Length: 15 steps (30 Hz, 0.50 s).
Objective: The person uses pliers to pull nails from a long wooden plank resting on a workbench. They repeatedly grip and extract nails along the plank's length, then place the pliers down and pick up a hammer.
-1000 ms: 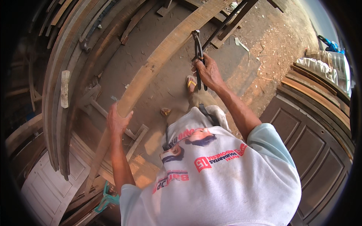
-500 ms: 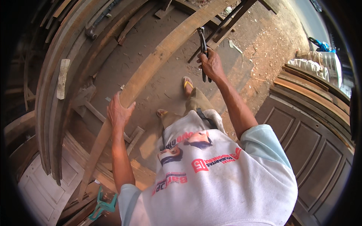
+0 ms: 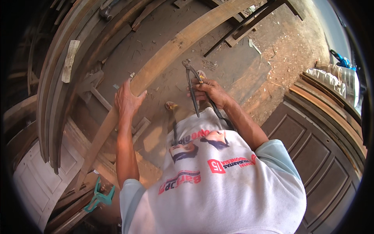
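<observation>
A long wooden plank [image 3: 171, 48] slants across the view from the far right to the near left. My left hand [image 3: 127, 99] grips the plank, its fingers wrapped over the edge and the thumb lying on the near side. In my right hand [image 3: 213, 93] is a pair of dark metal pincers [image 3: 189, 74], held in front of my body. The pincers' handles are spread apart, and the fingers hold the right-hand handle. Their jaws point away from me, apart from the plank, with nothing visible between them.
Long timbers [image 3: 58, 78] are stacked at the left, with a short pale wood piece [image 3: 70, 61] on them. A hammer-like tool [image 3: 105, 12] lies farther back. Panelled doors [image 3: 311, 156] and boards stand at the right. A teal plastic stool [image 3: 100, 197] is low at the left.
My right hand has drawn the pincers back toward my body and slightly left. Their handles have spread from nearly together to wide apart. My left hand keeps its grip on the plank.
</observation>
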Available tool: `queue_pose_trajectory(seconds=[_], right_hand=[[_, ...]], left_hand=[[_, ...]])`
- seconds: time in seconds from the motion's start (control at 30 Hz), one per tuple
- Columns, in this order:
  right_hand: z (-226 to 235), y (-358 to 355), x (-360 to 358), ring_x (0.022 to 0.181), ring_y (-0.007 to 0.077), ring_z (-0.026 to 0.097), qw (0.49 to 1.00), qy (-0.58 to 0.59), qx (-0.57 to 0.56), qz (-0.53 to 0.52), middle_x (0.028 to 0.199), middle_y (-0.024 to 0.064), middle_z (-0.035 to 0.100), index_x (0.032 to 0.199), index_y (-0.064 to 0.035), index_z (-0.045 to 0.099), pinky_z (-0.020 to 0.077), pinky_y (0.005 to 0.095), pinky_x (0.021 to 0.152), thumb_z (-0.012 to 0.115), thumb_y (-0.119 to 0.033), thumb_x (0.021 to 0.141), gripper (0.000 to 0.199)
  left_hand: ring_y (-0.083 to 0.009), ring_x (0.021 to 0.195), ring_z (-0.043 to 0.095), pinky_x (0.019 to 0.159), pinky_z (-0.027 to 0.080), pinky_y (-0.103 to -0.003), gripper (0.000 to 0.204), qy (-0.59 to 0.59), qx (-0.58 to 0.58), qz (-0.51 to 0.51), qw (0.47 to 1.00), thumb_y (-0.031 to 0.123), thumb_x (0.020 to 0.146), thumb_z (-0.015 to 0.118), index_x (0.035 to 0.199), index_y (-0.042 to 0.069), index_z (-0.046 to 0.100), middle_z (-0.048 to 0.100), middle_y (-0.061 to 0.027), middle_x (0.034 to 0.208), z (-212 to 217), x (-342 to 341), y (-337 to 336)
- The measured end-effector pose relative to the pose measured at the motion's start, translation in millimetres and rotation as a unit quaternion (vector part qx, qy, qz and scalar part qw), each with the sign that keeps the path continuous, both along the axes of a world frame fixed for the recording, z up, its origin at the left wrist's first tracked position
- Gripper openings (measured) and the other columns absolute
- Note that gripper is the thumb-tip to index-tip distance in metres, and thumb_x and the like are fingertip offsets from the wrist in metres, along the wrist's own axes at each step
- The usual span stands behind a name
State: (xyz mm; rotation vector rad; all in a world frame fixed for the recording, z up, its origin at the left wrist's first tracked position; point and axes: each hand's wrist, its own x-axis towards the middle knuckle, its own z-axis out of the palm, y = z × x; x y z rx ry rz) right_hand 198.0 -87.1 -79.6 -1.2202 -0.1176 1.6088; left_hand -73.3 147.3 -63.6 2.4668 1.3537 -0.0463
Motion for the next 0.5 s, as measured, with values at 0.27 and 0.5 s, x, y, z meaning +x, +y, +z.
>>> queue_pose_trajectory(seconds=[0.27,0.5], right_hand=[[-2,23,3,0.118,0.0362,0.073,0.997,0.052,0.047,0.026,0.139,0.0265,0.066,0.154,0.0108,0.044,0.0590,0.0435,0.103,0.056,-0.016,0.104,0.058],[-34,22,38,0.116,0.0388,0.073,0.975,0.185,0.110,0.062,0.136,0.0291,0.067,0.152,0.0122,0.045,0.0594,0.0461,0.103,0.057,-0.017,0.104,0.057]], left_hand=[[-0.0340,0.131,0.061,0.109,0.045,-0.052,0.086,0.011,0.004,-0.001,1.000,0.044,0.076,0.091,0.147,0.013,0.054,0.066,-0.0152,0.138,-1,2,1],[-0.0368,0.130,0.061,0.108,0.046,-0.051,0.083,0.005,0.005,0.007,1.000,0.039,0.075,0.093,0.144,0.013,0.055,0.066,-0.0162,0.137,4,5,-1]])
